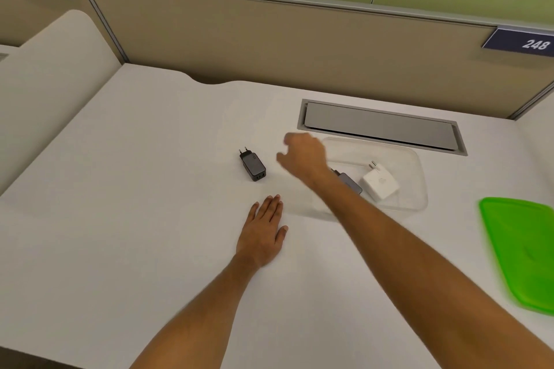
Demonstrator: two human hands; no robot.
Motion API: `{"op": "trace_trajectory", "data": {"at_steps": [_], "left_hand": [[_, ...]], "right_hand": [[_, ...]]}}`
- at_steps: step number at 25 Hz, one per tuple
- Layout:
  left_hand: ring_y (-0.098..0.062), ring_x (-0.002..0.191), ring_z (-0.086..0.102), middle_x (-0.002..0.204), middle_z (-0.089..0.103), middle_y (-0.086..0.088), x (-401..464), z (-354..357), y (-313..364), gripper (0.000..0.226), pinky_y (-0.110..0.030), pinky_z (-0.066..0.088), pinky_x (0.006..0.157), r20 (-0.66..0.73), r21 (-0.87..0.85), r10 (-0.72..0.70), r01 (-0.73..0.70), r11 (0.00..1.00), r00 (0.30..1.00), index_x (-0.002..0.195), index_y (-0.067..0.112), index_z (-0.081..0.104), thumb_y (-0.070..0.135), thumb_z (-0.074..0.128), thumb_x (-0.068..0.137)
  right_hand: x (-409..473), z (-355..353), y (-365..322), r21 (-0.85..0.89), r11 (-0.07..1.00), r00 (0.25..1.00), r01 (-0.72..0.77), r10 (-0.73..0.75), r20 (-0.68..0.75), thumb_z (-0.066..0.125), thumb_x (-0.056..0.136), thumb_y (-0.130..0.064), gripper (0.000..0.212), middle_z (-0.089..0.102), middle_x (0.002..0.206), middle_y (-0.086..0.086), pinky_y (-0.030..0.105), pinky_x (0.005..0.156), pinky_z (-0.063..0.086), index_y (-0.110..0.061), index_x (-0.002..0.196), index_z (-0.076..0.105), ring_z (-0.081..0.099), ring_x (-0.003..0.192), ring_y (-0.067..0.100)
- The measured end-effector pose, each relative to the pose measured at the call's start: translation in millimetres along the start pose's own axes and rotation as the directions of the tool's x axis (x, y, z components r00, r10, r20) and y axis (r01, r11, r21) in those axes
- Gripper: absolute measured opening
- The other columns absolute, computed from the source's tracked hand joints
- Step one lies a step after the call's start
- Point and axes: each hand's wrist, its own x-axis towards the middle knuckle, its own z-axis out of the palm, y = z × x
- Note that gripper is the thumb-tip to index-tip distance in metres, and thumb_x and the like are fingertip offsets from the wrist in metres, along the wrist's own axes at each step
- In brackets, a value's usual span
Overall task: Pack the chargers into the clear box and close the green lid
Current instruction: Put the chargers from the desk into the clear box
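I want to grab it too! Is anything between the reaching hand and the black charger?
No. In the head view, only bare white desk lies between the right hand and the black charger.

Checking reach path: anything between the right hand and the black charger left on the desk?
Nothing visible. The right hand hovers open just right of the black charger, with only bare desk between them.
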Motion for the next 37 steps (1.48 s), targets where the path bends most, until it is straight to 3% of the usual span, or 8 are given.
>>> {"op": "trace_trajectory", "data": {"at_steps": [5, 11, 14, 23, 26, 31, 37], "left_hand": [[-0.019, 0.148, 0.012, 0.159, 0.022, -0.004, -0.9, -3.6, 1.6, 0.061, -0.04, 0.005, 0.122, -0.023, -0.055, -0.002, 0.001, 0.998, 1.0, 0.15, 0.015, 0.017, 0.045, 0.02, 0.097], [-0.021, 0.145, 0.022, 0.153, 0.035, -0.006, -2.0, -4.9, 0.7, 0.059, -0.039, 0.007, 0.122, -0.076, -0.12, -0.002, -0.007, 0.993, 0.997, 0.145, 0.013, 0.029, 0.042, 0.028, 0.094], [-0.022, 0.145, 0.023, 0.153, 0.036, -0.007, -1.8, -3.2, 0.8, 0.062, -0.039, 0.007, 0.122, -0.091, -0.106, 0.005, -0.014, 0.994, 0.996, 0.145, 0.013, 0.029, 0.045, 0.02, 0.093], [-0.021, 0.147, 0.017, 0.156, 0.029, -0.007, -0.1, 1.4, -1.5, 0.062, -0.041, 0.005, 0.121, -0.054, -0.08, 0.007, -0.011, 0.997, 0.998, 0.148, 0.014, 0.023, 0.045, 0.022, 0.094], [-0.019, 0.147, 0.014, 0.157, 0.027, -0.006, -0.1, 1.1, -1.0, 0.066, -0.04, 0.004, 0.122, -0.049, -0.068, 0.004, -0.007, 0.998, 0.999, 0.148, 0.014, 0.022, 0.047, 0.012, 0.092], [-0.017, 0.148, 0.004, 0.16, 0.014, -0.003, 1.4, 3.1, -1.7, 0.063, -0.038, 0.0, 0.121, -0.037, -0.032, -0.01, 0.009, 0.999, 0.999, 0.15, 0.014, 0.013, 0.046, 0.015, 0.096], [-0.014, 0.148, -0.004, 0.162, 0.001, 0.0, 1.4, 2.6, -1.4, 0.065, -0.037, -0.004, 0.121, -0.006, -0.015, -0.007, 0.006, 1.0, 1.0, 0.15, 0.015, 0.003, 0.047, 0.008, 0.094]], "right_hand": [[-7.2, 59.3, -51.5, 0.045, 0.993, 0.978, 0.105, -0.111, 0.174, 0.058, 0.084, -0.019, 0.042, 0.053, 0.12, 0.013, 0.034, 0.073, 0.044, -0.005, 0.123, 0.049, 0.054, 0.106, 0.03], [8.6, 90.7, -55.6, 0.045, 0.999, 0.98, -0.002, -0.007, 0.197, 0.055, 0.09, -0.028, 0.056, 0.045, 0.131, 0.014, 0.038, 0.089, 0.045, -0.003, 0.137, 0.035, 0.049, 0.115, 0.031], [14.3, 100.0, -50.5, -0.003, 1.0, 0.982, 0.001, -0.001, 0.189, 0.053, 0.093, -0.03, 0.057, 0.047, 0.133, 0.015, 0.037, 0.09, 0.046, 0.0, 0.138, 0.036, 0.05, 0.117, 0.03], [32.1, 109.1, -49.5, 0.016, 0.997, 0.984, -0.071, 0.068, 0.164, 0.054, 0.091, -0.013, 0.029, 0.062, 0.115, 0.011, 0.03, 0.071, 0.042, -0.003, 0.118, 0.053, 0.06, 0.104, 0.027], [34.3, 105.1, -48.4, 0.034, 0.996, 0.981, -0.086, 0.079, 0.178, 0.053, 0.088, -0.006, 0.025, 0.064, 0.111, 0.013, 0.03, 0.067, 0.039, -0.002, 0.112, 0.055, 0.062, 0.101, 0.03], [35.8, 82.2, -43.1, 0.1, 0.993, 0.987, -0.058, 0.042, 0.156, 0.062, 0.083, -0.017, 0.031, 0.065, 0.106, 0.013, 0.031, 0.064, 0.038, -0.003, 0.11, 0.055, 0.062, 0.093, 0.03], [31.9, 19.8, -20.8, 0.163, 0.986, 0.999, 0.021, -0.015, -0.037, 0.071, 0.07, -0.028, 0.032, 0.06, 0.092, 0.009, 0.03, 0.061, 0.033, -0.007, 0.092, 0.06, 0.048, 0.071, 0.022]]}}
